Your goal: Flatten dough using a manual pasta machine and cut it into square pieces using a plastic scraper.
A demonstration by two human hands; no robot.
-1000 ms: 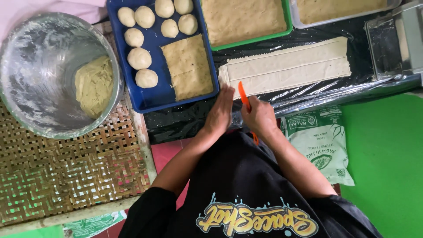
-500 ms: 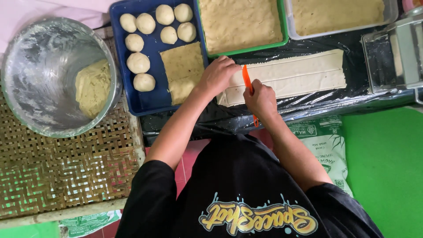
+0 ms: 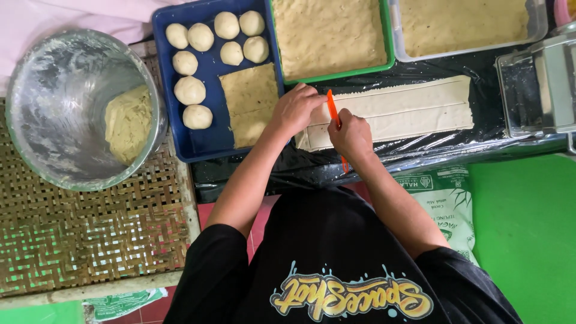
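Observation:
A long pale dough sheet [image 3: 408,111] lies flat on black plastic, scored lengthwise into strips. My left hand [image 3: 297,108] presses down on the sheet's left end, fingers together. My right hand [image 3: 351,135] is shut on a thin orange cutter [image 3: 333,111], which stands across the sheet's left end just right of my left hand. The cutter's lower end sticks out below my right hand.
A blue tray [image 3: 204,141] holds several dough balls and a flat dough square [image 3: 252,102]. A metal bowl [image 3: 36,108] with dough sits on a woven mat [image 3: 90,234]. A green tray [image 3: 390,57], a clear tub [image 3: 534,27], a metal roller machine [image 3: 540,84] and a printed bag [image 3: 444,198] surround the sheet.
Both hands moved forward from the table's near edge onto the sheet's left end. My left hand came down on the dough and the cutter now lies across it.

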